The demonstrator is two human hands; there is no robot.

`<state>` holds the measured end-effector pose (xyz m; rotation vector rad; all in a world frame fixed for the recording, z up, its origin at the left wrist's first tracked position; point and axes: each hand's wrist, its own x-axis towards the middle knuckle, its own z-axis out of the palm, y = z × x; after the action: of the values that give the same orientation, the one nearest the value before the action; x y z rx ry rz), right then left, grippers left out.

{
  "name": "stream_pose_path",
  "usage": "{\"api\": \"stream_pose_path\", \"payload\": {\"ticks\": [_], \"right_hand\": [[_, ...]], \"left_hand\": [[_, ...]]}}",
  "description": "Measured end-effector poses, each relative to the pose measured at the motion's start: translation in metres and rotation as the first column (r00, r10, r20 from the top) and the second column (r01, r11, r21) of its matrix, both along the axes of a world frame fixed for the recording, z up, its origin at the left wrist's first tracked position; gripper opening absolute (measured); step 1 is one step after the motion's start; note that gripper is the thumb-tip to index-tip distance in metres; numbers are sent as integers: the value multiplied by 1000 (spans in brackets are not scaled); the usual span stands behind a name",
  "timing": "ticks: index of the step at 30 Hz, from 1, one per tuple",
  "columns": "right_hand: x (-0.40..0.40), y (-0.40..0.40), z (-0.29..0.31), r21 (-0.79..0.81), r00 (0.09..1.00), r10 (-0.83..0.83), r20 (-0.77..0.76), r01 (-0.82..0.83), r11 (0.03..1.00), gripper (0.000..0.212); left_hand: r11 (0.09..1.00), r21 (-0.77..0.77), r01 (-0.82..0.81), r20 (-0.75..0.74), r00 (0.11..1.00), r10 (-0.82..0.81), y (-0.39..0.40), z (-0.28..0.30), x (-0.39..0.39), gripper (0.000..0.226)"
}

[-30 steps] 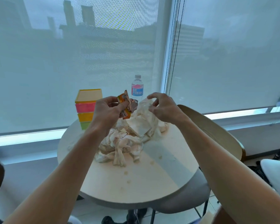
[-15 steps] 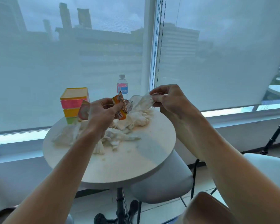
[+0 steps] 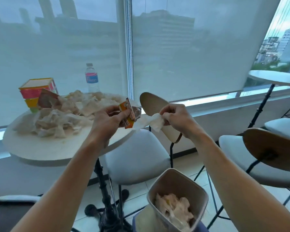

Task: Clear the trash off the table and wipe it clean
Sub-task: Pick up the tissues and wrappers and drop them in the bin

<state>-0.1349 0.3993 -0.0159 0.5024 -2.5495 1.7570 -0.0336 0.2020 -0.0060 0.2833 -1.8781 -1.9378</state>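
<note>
Both hands are raised off the right edge of the round white counter (image 3: 40,148). The left hand (image 3: 107,121) has its fingers curled round an orange snack wrapper (image 3: 128,120) with a crumpled foil piece pressed against it. The right hand (image 3: 176,118) pinches one end of a white tissue (image 3: 151,122) between thumb and fingertips; the tissue stretches left toward the wrapper, and whether its far end touches the wrapper cannot be told.

On the counter lies a wide heap of crumpled, stained tissues (image 3: 60,118), spread from the middle toward the far edge. At its far left a brownish wrapper (image 3: 48,100) leans against a stack of coloured boxes (image 3: 35,91) standing at the counter's far left edge. A clear water bottle (image 3: 91,77) with a pink and blue label stands upright at the far edge, right of the boxes.

Near the bottom, below the right forearm, an open beige bin (image 3: 189,183) on the floor holds more crumpled tissues. A grey-cushioned chair (image 3: 137,154) stands between the counter and the bin, its wooden back behind the hands. A second chair (image 3: 271,151) stands to the right, and another round table (image 3: 274,77) sits at the far right by the window.
</note>
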Motion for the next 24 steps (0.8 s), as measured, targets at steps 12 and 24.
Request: {"api": "stream_pose_path", "payload": {"ticks": [12,24], "right_hand": [[24,94,-146,335,968,-50,247,-37,941,17],[32,114,-170,348,941,9,338,-133,928,28]], "left_hand": [[985,-152,85,173,983,-58,98,-73,13,8],[974,-141,177,413,904,-105,123,-161,17,10]]}}
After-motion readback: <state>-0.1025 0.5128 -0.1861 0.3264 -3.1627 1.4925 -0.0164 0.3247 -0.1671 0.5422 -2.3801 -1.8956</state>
